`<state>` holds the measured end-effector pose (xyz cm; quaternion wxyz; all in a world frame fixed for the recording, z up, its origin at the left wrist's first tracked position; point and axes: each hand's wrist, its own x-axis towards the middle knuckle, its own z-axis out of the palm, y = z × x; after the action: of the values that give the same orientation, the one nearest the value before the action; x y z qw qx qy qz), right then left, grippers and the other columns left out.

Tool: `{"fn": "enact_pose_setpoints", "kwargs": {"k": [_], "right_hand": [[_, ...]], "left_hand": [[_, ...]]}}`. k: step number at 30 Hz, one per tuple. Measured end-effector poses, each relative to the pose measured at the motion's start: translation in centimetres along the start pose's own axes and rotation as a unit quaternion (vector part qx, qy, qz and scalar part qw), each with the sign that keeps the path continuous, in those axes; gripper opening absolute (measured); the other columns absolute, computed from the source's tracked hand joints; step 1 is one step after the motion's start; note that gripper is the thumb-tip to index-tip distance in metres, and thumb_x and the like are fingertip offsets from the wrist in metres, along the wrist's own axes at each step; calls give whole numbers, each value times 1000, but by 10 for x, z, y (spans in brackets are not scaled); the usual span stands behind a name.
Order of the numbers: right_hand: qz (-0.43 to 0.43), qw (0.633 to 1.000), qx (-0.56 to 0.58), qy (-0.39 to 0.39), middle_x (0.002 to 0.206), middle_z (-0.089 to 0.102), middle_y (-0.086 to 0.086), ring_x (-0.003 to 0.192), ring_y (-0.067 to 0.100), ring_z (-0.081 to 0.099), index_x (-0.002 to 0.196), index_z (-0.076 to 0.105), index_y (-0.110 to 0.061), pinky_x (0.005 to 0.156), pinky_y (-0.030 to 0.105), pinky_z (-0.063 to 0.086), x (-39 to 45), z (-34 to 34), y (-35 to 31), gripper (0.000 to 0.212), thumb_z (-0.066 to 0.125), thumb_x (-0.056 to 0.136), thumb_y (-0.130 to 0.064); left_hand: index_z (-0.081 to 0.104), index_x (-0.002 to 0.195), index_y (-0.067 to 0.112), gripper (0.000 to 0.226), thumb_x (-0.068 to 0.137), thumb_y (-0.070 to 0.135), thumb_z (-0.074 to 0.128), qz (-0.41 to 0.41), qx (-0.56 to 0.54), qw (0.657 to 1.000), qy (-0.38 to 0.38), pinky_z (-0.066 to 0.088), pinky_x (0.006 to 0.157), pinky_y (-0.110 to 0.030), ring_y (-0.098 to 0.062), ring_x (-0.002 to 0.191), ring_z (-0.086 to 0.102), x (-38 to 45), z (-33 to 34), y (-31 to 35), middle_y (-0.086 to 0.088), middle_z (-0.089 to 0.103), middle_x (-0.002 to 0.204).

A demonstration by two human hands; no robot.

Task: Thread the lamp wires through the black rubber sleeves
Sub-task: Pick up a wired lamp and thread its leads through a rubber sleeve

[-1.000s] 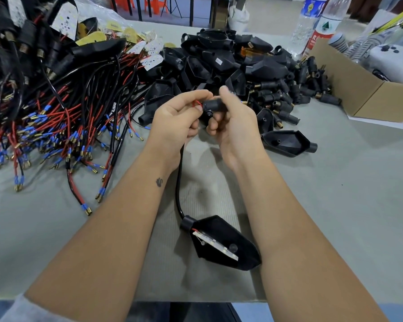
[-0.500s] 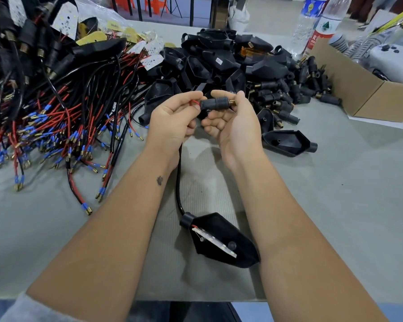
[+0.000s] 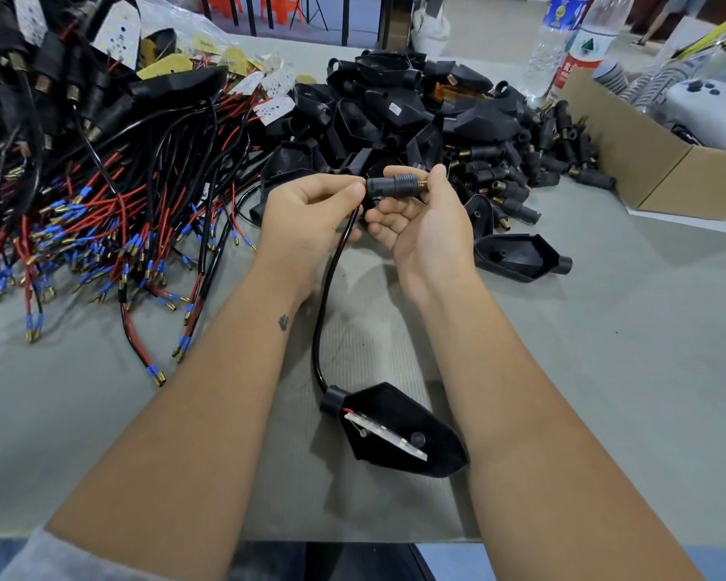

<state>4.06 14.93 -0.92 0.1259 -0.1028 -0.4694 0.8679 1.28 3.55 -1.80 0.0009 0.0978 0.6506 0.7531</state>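
A black rubber sleeve point(image 3: 395, 185) with a brass threaded tip lies level between a worker's two hands above a grey table point(image 3: 604, 371). The right hand point(image 3: 426, 220), palm up, pinches the sleeve's brass end between thumb and forefinger, its other fingers loosely curled beneath. The left hand point(image 3: 311, 215) pinches the sleeve's opposite end, just where the black lamp wire point(image 3: 325, 295) meets it (whether the wire has already gone inside cannot be told, as the fingertips hide the joint). From there the wire curves down between the forearms to a black lamp housing point(image 3: 399, 429), which lies on the table close to the near edge with a white LED strip point(image 3: 384, 438) showing in its open face.

Behind the hands rises a heap of empty lamp housings point(image 3: 395, 111), one more housing point(image 3: 520, 255) lying apart just right of the right wrist. A scatter of loose rubber sleeves point(image 3: 550, 161) spreads to the right of the heap, next to a cardboard box point(image 3: 654, 169). To the left sprawls a tangle of red and black wires point(image 3: 101, 220) with blue-collared terminals. Two plastic bottles point(image 3: 571, 39) stand at the table's far side.
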Motion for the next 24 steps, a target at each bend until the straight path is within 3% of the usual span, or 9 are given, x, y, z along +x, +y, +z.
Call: {"fn": "enact_pose_setpoints", "kwargs": {"k": [6, 10, 14, 18, 22, 24], "right_hand": [[10, 1000, -5, 4, 54, 56, 4, 49, 16, 59, 90, 66, -9, 51, 25, 52, -1, 1, 0, 52, 27, 108, -38], [10, 1000, -1, 1, 54, 57, 4, 49, 16, 60, 91, 66, -9, 51, 24, 52, -2, 2, 0, 51, 27, 108, -38], [9, 1000, -3, -7, 56, 58, 4, 50, 15, 60, 91, 66, -8, 52, 25, 52, -3, 3, 1, 51, 28, 108, -36], [13, 1000, 14, 0, 55, 58, 5, 49, 16, 60, 90, 66, -8, 50, 25, 52, -3, 3, 1, 51, 28, 108, -36], [15, 999, 27, 10, 55, 58, 4, 49, 15, 61, 90, 66, -8, 51, 25, 53, -2, 2, 0, 50, 29, 108, -37], [18, 1000, 19, 15, 55, 58, 4, 49, 15, 61, 90, 66, -9, 50, 24, 53, -2, 3, 0, 49, 31, 107, -37]], "left_hand": [[74, 91, 18, 10, 91, 13, 65, 24, 26, 999, -12, 56, 66, -22, -10, 73, 65, 0, -3, -2, 1, 69, 77], [71, 85, 17, 8, 91, 16, 66, 45, 42, 998, 18, 56, 72, -35, -15, 71, 62, 1, -1, -4, 0, 67, 72], [65, 74, 14, 17, 92, 16, 65, 63, 65, 995, 49, 47, 55, -18, -6, 56, 55, 0, 1, -3, 3, 62, 61], [65, 72, 7, 20, 91, 15, 64, 88, 90, 991, 47, 49, 63, -31, -12, 61, 53, -2, 2, -2, -3, 59, 63], [70, 79, 8, 13, 89, 9, 63, 150, 141, 978, 39, 45, 63, -17, -2, 63, 55, -5, 3, 0, 3, 63, 69], [69, 79, 11, 11, 87, 5, 64, 166, 150, 974, 44, 45, 63, -16, -1, 63, 55, -5, 3, 0, 5, 62, 69]]}}
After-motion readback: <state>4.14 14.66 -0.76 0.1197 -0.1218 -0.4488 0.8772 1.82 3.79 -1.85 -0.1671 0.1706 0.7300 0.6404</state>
